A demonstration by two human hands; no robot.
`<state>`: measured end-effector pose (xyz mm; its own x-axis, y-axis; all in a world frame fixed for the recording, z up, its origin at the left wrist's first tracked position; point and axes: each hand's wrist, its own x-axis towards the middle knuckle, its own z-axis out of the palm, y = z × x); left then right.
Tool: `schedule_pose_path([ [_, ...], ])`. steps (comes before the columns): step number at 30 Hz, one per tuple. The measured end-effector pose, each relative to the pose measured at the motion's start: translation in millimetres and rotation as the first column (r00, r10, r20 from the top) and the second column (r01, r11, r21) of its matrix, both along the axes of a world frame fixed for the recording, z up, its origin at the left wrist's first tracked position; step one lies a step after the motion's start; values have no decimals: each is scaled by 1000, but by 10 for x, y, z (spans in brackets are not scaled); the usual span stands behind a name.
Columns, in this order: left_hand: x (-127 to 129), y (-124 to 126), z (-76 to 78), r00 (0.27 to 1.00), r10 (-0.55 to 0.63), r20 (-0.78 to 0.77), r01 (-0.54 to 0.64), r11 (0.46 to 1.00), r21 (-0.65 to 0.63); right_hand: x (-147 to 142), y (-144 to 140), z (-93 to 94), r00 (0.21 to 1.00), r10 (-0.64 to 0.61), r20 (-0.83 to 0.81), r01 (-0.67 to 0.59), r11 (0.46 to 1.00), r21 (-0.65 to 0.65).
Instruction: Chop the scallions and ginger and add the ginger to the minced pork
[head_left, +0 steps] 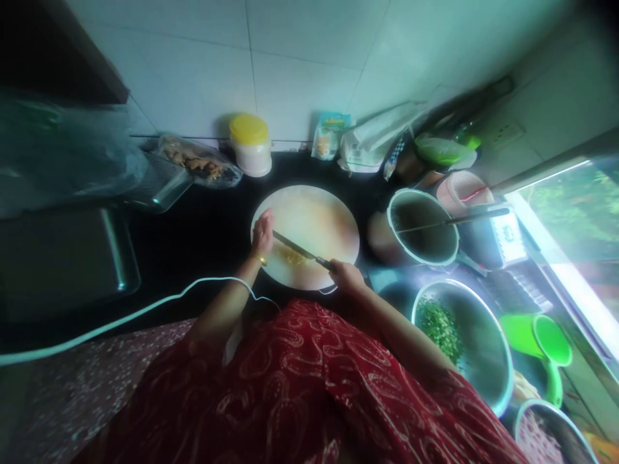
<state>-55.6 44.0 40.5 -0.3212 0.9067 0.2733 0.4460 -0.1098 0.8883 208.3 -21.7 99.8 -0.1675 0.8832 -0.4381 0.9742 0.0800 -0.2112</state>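
A kitchen knife (294,246) lies at a slant across a round, pale cutting board (314,212). My right hand (349,278) is wrapped around its dark handle at the board's near right edge. At the blade's far end, over the board's left side, is my left hand (264,235), its fingers extended and appearing to rest against the tip. Small yellowish chopped pieces (293,259) lie along the blade's near side; their kind is too blurred to tell.
Right of the board stand a deep pot (423,261), a metal bowl (488,361) with chopped greens (439,328) and a green mug (527,335). Behind are a yellow-lidded jar (249,145) and packets (330,136). A white cable (145,312) crosses the counter's left front.
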Motion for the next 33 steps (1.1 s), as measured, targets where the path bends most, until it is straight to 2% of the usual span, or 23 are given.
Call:
schedule_pose_path([
  [2, 42, -170, 98, 984, 17, -176, -7, 998, 55, 61, -22, -35, 977, -88, -195, 81, 996, -45],
  [4, 134, -416, 118, 941, 11, -339, 2, 999, 38, 95, -67, -54, 885, -248, -394, 187, 964, -187],
  [6, 275, -692, 57, 882, -87, -464, 66, 996, -63, 88, -148, -84, 740, -448, -502, 280, 883, -376],
  [8, 439, -937, -42, 819, -205, -536, 131, 976, -173, 40, -259, -135, 590, -594, -547, 321, 794, -516],
  [12, 714, -1179, -172, 731, -338, -593, 225, 940, -258, -102, -477, -248, 369, -696, -616, 310, 717, -624],
  [16, 835, -1181, -192, 683, -404, -609, 282, 914, -291, -173, -598, -274, 237, -747, -621, 290, 665, -689],
  [20, 817, -1177, -227, 673, -406, -618, 262, 913, -314, -138, -652, -229, 204, -763, -613, 280, 646, -710],
  [25, 776, -1200, -227, 699, -342, -628, 163, 931, -326, -70, -698, -200, 208, -766, -608, 298, 642, -707],
  [30, 866, -1141, -136, 677, -371, -636, 248, 928, -277, -71, -717, -153, 236, -759, -608, 278, 652, -706],
  [33, 876, -1071, -107, 685, -351, -638, 236, 936, -261, -51, -722, -109, 254, -759, -599, 256, 650, -715],
])
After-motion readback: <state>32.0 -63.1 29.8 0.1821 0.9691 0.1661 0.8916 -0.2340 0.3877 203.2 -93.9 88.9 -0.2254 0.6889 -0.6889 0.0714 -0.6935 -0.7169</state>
